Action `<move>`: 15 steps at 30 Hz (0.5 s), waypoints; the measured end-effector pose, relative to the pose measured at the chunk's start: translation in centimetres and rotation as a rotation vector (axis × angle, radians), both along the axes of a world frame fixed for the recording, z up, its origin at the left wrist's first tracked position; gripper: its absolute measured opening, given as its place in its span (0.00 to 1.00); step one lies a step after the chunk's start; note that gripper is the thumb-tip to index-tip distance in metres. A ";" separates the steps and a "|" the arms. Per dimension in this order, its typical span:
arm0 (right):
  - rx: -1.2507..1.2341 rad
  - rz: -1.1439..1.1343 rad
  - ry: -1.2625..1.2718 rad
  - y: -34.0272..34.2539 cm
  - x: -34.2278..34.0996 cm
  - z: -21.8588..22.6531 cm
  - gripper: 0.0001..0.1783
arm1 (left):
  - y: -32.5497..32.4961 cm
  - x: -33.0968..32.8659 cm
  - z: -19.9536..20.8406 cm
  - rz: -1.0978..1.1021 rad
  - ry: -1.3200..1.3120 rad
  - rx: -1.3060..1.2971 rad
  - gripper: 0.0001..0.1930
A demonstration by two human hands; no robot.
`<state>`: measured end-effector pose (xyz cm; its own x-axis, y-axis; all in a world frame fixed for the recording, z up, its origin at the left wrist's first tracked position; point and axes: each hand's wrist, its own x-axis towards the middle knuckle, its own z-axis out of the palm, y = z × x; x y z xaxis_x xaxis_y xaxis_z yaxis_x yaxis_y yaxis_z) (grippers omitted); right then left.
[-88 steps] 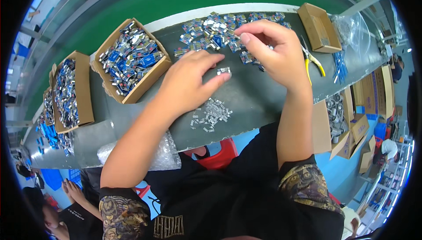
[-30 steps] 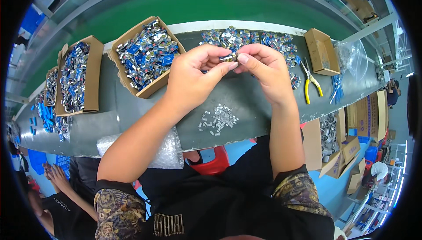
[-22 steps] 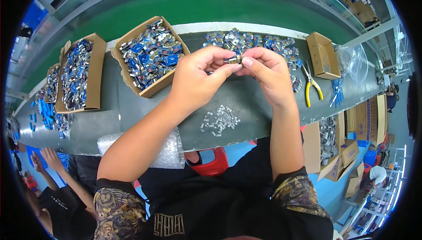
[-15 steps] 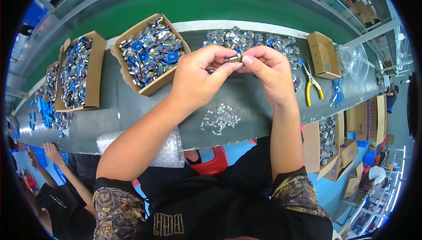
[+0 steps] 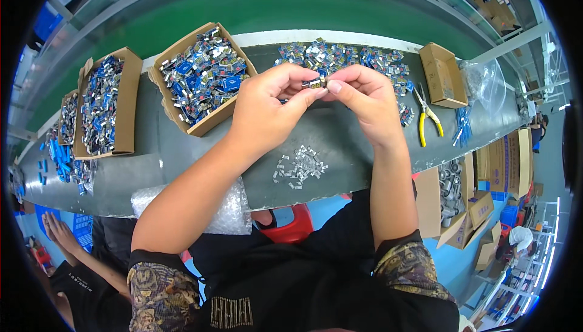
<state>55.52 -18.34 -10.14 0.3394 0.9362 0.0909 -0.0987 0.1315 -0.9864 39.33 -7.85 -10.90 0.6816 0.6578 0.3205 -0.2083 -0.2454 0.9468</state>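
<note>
My left hand point(image 5: 267, 104) pinches a small circuit board point(image 5: 315, 83) between thumb and fingertips; a dark display face shows on it. At the board's right end, the thumb and fingertips of my right hand point(image 5: 369, 104) are pressed together, partly hiding that end. Whether a smaller piece sits between those right fingertips cannot be made out. Behind both hands spreads a pile of similar blue boards point(image 5: 328, 55). Closer to me on the dark table point(image 5: 340, 150) lies a small heap of clear and silvery pieces point(image 5: 302, 167).
Left of my hands stand cardboard boxes of boards point(image 5: 203, 80) point(image 5: 103, 104). To the right lie yellow-handled pliers point(image 5: 430, 119), a small open box point(image 5: 445, 77) and blue strips point(image 5: 463, 126). Bubble wrap point(image 5: 231, 207) overhangs the front edge. A co-worker's hands point(image 5: 61, 235) show at lower left.
The board between my fingers has turned so its display face shows more. Both hands have shifted slightly left in the picture. The co-worker's hands have come together.
</note>
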 end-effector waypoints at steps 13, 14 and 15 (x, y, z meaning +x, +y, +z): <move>-0.071 0.027 -0.040 -0.4 0.7 0.1 0.07 | -0.1 -0.1 -0.1 0.015 0.105 0.059 0.09; -0.080 0.048 -0.010 -0.4 0.7 0.3 0.07 | -0.1 -0.2 -0.1 0.007 0.104 0.061 0.09; -0.075 0.038 -0.013 -0.4 0.6 0.3 0.07 | -0.1 -0.2 -0.1 -0.001 0.101 0.067 0.09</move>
<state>56.16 -18.77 -9.87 0.3026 0.9528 0.0247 -0.0892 0.0541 -0.9945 39.13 -7.97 -10.99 0.7135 0.6361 0.2938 -0.1134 -0.3089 0.9443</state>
